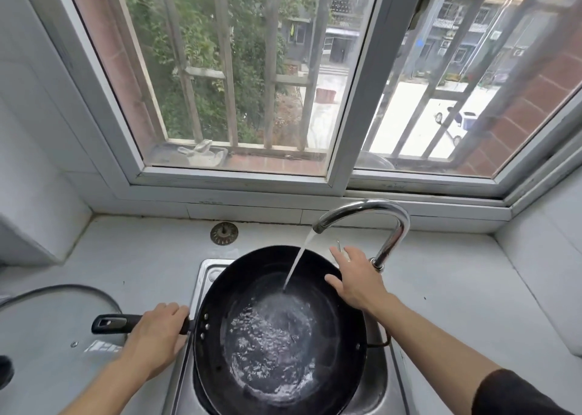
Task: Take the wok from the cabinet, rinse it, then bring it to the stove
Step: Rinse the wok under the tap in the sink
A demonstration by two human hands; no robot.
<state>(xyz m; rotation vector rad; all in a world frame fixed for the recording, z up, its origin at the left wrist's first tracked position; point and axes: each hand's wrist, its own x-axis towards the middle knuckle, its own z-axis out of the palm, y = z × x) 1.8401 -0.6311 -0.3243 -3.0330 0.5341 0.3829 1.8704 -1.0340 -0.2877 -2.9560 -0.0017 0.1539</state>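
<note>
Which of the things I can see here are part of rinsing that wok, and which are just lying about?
Part of the job:
- wok, over the sink
- tap, running water into it
- left hand, gripping the wok's handle
- right hand, at the tap's base by the wok's rim

Just lying about:
- glass lid on the counter
- sink strainer behind the sink

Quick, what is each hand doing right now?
Left hand: closed around the wok handle, holding the wok under the running water.
Right hand: open, fingers spread by the faucet, holding nothing.
</note>
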